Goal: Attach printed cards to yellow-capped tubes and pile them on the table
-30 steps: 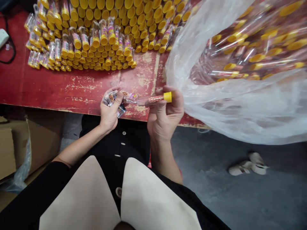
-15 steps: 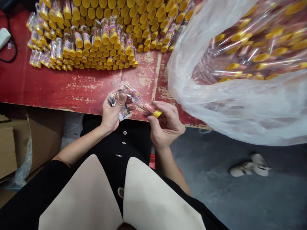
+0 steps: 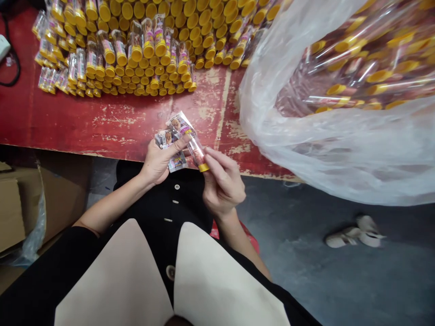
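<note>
My left hand (image 3: pixel 161 158) holds a small stack of printed clear plastic sleeves (image 3: pixel 177 162) at the table edge, its thumb pressed on top. Just right of it, my right hand (image 3: pixel 225 183) pinches a clear tube (image 3: pixel 197 153) near its yellow-capped end. Something pinkish shows inside the tube. The tube's far end sits in a printed sleeve (image 3: pixel 180 122), which my left thumb also touches. The tube slants, with its yellow cap (image 3: pixel 203 167) towards my body.
Many sleeved tubes with yellow caps (image 3: pixel 136 54) are piled at the back of the red table (image 3: pixel 84 122). At right, a large translucent bag (image 3: pixel 306 149) holds many more tubes and overhangs the table edge. Cardboard boxes (image 3: pixel 64 194) stand low at left; shoes (image 3: pixel 356 233) lie on the floor.
My right hand has moved left and turned the tube steeper, cap towards me. The sleeve around the tube's far end now lies straighter, and my left thumb has come over to it.
</note>
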Motion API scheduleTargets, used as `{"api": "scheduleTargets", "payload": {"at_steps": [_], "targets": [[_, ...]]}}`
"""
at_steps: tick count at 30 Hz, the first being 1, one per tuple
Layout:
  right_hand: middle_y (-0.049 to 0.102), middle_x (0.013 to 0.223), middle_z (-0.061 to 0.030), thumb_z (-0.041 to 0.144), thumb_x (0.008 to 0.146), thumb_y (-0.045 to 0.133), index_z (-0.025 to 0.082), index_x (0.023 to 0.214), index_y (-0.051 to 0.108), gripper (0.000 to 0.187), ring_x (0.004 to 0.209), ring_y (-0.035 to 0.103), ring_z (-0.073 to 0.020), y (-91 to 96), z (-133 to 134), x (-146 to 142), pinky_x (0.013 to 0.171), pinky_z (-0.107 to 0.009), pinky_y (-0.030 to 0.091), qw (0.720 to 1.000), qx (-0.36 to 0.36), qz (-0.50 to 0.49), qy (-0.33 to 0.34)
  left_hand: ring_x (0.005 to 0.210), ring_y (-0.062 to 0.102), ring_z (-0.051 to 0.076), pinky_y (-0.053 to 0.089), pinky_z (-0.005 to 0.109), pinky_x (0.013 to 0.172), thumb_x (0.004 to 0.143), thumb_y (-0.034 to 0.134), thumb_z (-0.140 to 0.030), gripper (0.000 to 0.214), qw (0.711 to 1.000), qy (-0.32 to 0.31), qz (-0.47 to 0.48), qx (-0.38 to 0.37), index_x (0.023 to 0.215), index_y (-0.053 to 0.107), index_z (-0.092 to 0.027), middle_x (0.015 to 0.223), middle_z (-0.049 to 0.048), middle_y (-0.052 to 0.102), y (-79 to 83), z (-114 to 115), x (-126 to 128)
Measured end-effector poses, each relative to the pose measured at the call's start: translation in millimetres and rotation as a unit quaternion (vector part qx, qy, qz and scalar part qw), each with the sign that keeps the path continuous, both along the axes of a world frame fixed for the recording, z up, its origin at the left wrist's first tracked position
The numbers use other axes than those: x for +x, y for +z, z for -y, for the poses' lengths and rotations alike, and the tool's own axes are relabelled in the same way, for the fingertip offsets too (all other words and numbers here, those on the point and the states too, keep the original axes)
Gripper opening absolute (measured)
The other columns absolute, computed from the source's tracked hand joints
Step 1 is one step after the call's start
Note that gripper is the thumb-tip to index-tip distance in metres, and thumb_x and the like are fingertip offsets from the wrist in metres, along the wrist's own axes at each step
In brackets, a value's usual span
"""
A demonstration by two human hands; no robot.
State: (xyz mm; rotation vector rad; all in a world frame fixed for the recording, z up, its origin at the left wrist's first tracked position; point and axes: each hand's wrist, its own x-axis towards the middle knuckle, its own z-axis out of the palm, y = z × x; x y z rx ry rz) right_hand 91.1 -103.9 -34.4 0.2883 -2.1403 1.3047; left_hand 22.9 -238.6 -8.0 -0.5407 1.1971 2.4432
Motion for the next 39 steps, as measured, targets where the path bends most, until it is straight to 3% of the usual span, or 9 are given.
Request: {"api": "scheduleTargets", "payload": {"at_steps": [8,10,14,16,20,26,31,34,39], "targets": [[0.071,0.129,-0.0038,0.016,0.091,0.063,0.033,0.13,0.068,0.043,0.119,0.068,-0.0235,12.3,1.2,-4.0,0.105,-0.046,0.056,0.991,-0.091,0.09,0.051,0.078,0.073,0.016,0.061,0.029,0.075,0.054,0.096,-0.034,0.051,0.997,-0.076,-0.011,-0.011,0.09,0.066,-0.016,0.086,0.001,0.074,4.7,17.9,-8.5],[0.076,0.12,-0.0005,0.019,0.092,0.063,0.035,0.121,0.073,0.035,0.114,0.071,-0.0202,9.1,10.2,-3.6,0.105,-0.044,0.057,0.973,-0.197,0.119,0.028,0.077,0.073,0.016,0.061,0.027,0.073,0.053,0.097,-0.033,0.051,0.996,-0.088,-0.017,-0.021,0.091,0.067,-0.016,0.086,0.0014,0.074,5.5,19.8,-10.3],[0.078,0.114,0.0015,0.031,0.095,0.061,0.035,0.124,0.07,0.03,0.091,0.076,-0.0132,-5.2,28.3,-0.7,0.088,-0.034,0.066,0.897,-0.395,0.199,0.005,0.08,0.074,0.017,0.061,0.029,0.075,0.057,0.095,-0.035,0.052,0.997,-0.074,-0.009,-0.027,0.096,0.067,-0.018,0.086,0.0006,0.074,6.0,15.5,-7.8],[0.077,0.115,0.0,0.033,0.095,0.062,0.033,0.124,0.07,0.031,0.091,0.076,-0.0142,-9.6,32.3,0.1,0.089,-0.036,0.066,0.905,-0.38,0.188,-0.021,0.082,0.075,0.019,0.061,0.029,0.076,0.058,0.095,-0.034,0.049,0.998,-0.062,-0.003,-0.027,0.095,0.066,-0.017,0.086,0.0014,0.074,6.7,11.9,-5.6],[0.076,0.119,-0.0006,0.026,0.091,0.067,0.032,0.115,0.076,0.026,0.114,0.072,-0.0212,-10.0,30.7,-0.3,0.106,-0.044,0.059,0.964,-0.241,0.095,-0.065,0.097,0.075,0.023,0.061,0.033,0.083,0.076,0.083,-0.039,0.035,0.998,-0.054,0.023,-0.005,0.097,0.067,-0.016,0.091,0.0051,0.076,9.5,8.6,-7.1],[0.078,0.11,-0.0022,0.033,0.092,0.064,0.032,0.116,0.075,0.025,0.09,0.077,-0.0187,-6.4,11.0,-3.0,0.073,-0.034,0.067,0.926,-0.315,0.197,0.062,0.087,0.075,0.022,0.062,0.033,0.077,0.088,0.072,-0.039,0.025,0.993,-0.024,0.118,0.017,0.096,0.068,-0.016,0.086,0.0047,0.074,4.2,10.7,-22.4],[0.07,0.13,-0.0026,0.024,0.092,0.064,0.034,0.113,0.077,0.026,0.122,0.066,-0.0232,15.7,-15.1,-8.2,0.107,-0.046,0.056,0.951,-0.154,0.212,0.166,0.077,0.073,0.015,0.06,0.028,0.075,0.092,0.067,-0.038,0.022,0.988,-0.007,0.15,0.031,0.101,0.069,-0.018,0.081,0.0016,0.071,-2.1,10.3,-24.1],[0.066,0.138,-0.0024,0.023,0.093,0.063,0.034,0.116,0.075,0.029,0.127,0.064,-0.0241,25.0,-19.8,-12.4,0.11,-0.047,0.053,0.944,-0.132,0.214,0.213,0.076,0.073,0.014,0.06,0.028,0.075,0.093,0.066,-0.04,0.023,0.987,-0.015,0.152,0.044,0.1,0.069,-0.018,0.081,0.0014,0.07,0.3,8.3,-19.8],[0.072,0.121,-0.0027,0.025,0.092,0.063,0.036,0.112,0.076,0.026,0.109,0.071,-0.0214,17.9,-17.5,-14.1,0.089,-0.04,0.063,0.959,-0.188,0.18,0.116,0.083,0.074,0.021,0.062,0.035,0.077,0.092,0.064,-0.048,0.032,0.976,-0.056,0.197,0.068,0.098,0.069,-0.017,0.083,0.0045,0.072,7.8,8.9,-15.5]]}}
